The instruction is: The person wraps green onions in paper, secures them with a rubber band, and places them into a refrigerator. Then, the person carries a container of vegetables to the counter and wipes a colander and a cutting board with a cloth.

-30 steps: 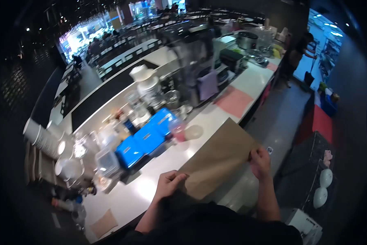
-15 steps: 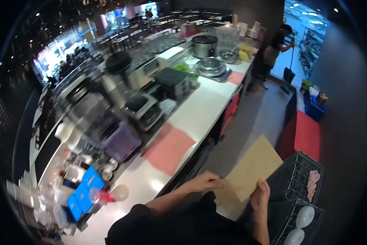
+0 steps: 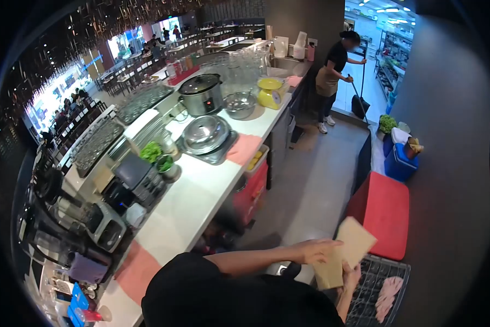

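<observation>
My left hand [image 3: 314, 251] lies with long, straight fingers on the brown paper [image 3: 357, 241]; I can't tell if they pinch it. The paper is up in front of me, bent into flat parts with straight edges. I think it's light, dry and a bit stiff, but easy to crease, so the edges are best to hold. My right hand [image 3: 352, 276] is clamped on its lower edge. Next comes a hard black crate [image 3: 376, 266] with a crumpled, soft-looking pink cloth [image 3: 389, 298].
</observation>
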The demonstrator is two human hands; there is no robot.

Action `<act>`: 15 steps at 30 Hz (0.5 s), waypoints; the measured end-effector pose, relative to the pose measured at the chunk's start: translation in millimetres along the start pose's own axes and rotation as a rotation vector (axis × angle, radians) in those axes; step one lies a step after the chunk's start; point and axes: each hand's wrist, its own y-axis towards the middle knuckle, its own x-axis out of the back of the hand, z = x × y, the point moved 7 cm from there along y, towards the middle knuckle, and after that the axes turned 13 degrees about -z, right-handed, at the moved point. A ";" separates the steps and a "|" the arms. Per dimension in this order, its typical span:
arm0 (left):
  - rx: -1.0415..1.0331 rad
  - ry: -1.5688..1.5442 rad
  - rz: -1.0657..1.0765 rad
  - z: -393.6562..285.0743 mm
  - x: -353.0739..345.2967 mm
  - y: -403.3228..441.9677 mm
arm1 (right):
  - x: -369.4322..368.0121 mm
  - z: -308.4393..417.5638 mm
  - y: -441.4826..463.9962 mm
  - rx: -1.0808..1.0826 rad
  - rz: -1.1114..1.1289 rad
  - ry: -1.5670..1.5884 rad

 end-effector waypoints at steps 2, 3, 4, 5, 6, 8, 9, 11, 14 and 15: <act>0.078 -0.020 -0.141 46.3 26.6 39.5 | -52.1 18.3 80.4 0.037 0.108 -0.033; 0.135 0.044 -0.204 62.3 41.6 55.2 | -79.1 33.0 112.1 0.064 0.167 -0.080; 0.187 0.109 -0.272 70.6 64.1 72.4 | -116.9 58.3 135.4 0.097 0.229 -0.127; 0.290 0.086 -0.236 85.8 80.6 86.6 | -149.7 73.4 158.7 0.083 0.275 -0.150; 0.391 0.064 -0.205 102.8 98.5 100.7 | -186.0 84.0 182.6 0.071 0.326 -0.173; 0.380 -0.122 -0.322 142.0 127.1 129.0 | -252.9 92.7 237.2 0.121 0.406 -0.311; 0.362 -0.306 -0.431 164.5 143.5 142.5 | -284.7 86.9 262.0 0.050 0.443 -0.305; 0.449 -0.449 -0.476 201.4 173.4 177.5 | -339.2 73.0 314.0 -0.024 0.476 -0.299; 0.618 -0.408 -0.509 259.7 213.9 250.3 | -401.9 57.3 389.8 -0.261 0.445 -0.299; 0.689 -0.260 -0.520 282.5 228.3 277.2 | -414.3 61.1 415.1 -0.246 0.436 -0.417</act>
